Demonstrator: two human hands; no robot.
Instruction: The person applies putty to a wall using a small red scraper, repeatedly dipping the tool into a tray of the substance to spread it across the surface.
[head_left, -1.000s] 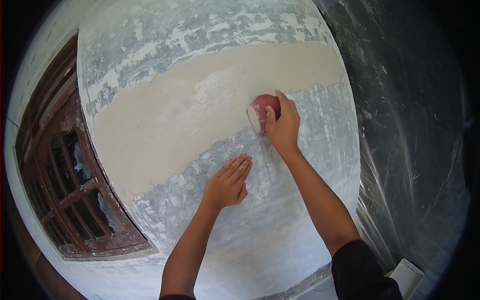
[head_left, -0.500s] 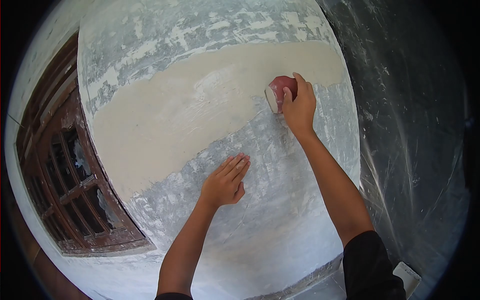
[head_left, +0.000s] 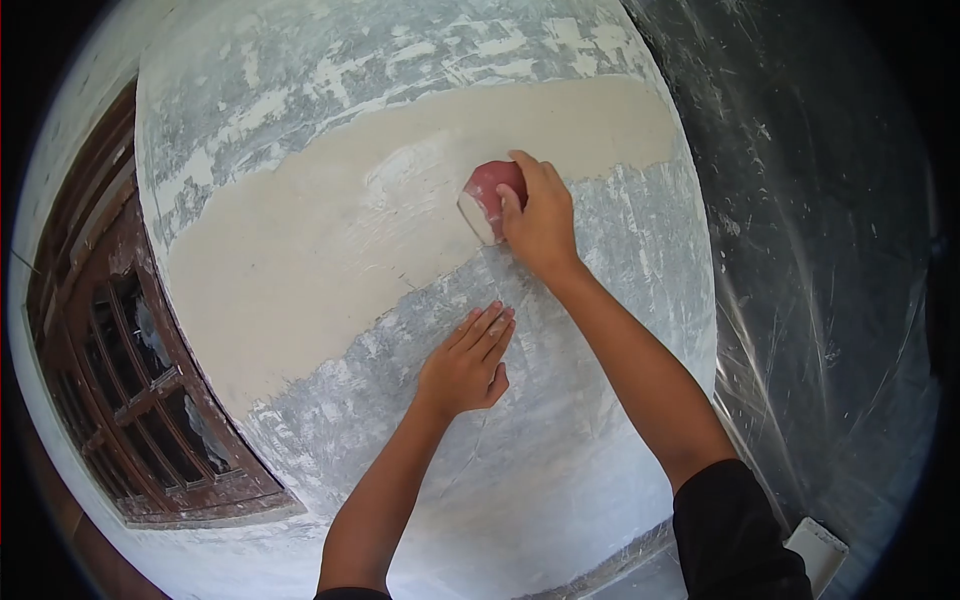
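A red putty scraper (head_left: 493,186) with cream putty smeared along its left edge rests against the wall (head_left: 590,400). My right hand (head_left: 543,222) grips it, thumb on the near face and fingers behind, partly hidden. Under and around the scraper runs a wide band of cream putty (head_left: 290,260), smooth at the right and streaked near its middle. Lower down, my left hand (head_left: 465,362) lies flat on the grey, patchy wall below the band, its fingers stretched out and holding nothing.
On the left is a brown wooden window (head_left: 150,400) with barred panes. Dark plastic sheeting (head_left: 820,270) hangs along the right side. A white tray-like object (head_left: 818,553) stands low at the right, beside my sleeve.
My right hand has drawn the scraper left and slightly down across the lower edge of the putty band. My left hand has stayed nearly in place on the wall.
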